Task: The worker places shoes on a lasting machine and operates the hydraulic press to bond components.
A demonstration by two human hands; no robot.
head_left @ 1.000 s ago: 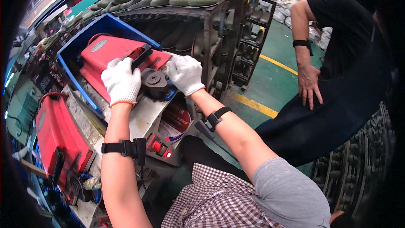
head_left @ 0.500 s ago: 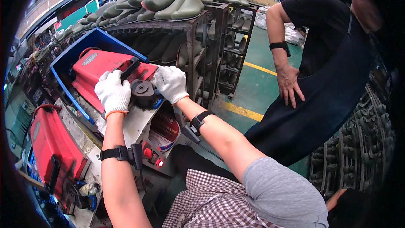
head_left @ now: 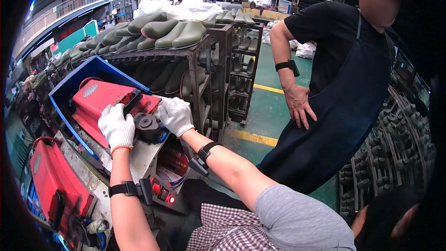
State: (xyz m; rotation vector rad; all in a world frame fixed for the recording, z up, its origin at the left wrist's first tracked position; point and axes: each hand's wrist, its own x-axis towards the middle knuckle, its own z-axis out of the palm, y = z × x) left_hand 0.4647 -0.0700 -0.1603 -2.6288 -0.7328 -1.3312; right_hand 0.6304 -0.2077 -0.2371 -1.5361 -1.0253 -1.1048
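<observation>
Looking down from the head view: a black round part (head_left: 148, 124), disc-shaped with a raised hub at its middle, sits between two white-gloved hands, at the near edge of the red machine housing (head_left: 100, 100). Lies just right of the left hand (head_left: 117, 128) and just left of the right hand (head_left: 175, 115), touching both, so neither hand is clearly nearer. Flat face tilted up toward the camera; no real long axis, being round, though a black handle-like bar (head_left: 132, 101) runs from just above it up and to the left across the red housing.

Left hand curled, fingers closed against the part's left rim, glove cuff edged in orange. Right hand cupped over the part's right side, fingers bent down around it; a strip of blue shows under that edge. Both seem to be gripping the part, though how firmly cannot be told.

Part itself: matte black, ringed, with a lighter boss at the centre, resting on a pale grey metal plate (head_left: 144, 155) that slopes down from the red housing toward the wearer. Below the plate, a small panel with red buttons (head_left: 160, 190).

Behind the red housing, a blue bin wall (head_left: 100, 67); beyond that, a dark metal rack (head_left: 195, 56) loaded with green rubber boots (head_left: 174, 30). Left of and below the housing, a second red machine cover (head_left: 53, 181). Well right of the housing, another person in a dark apron (head_left: 344, 107) stands on the green floor, one hand (head_left: 299, 107) resting at the hip.
</observation>
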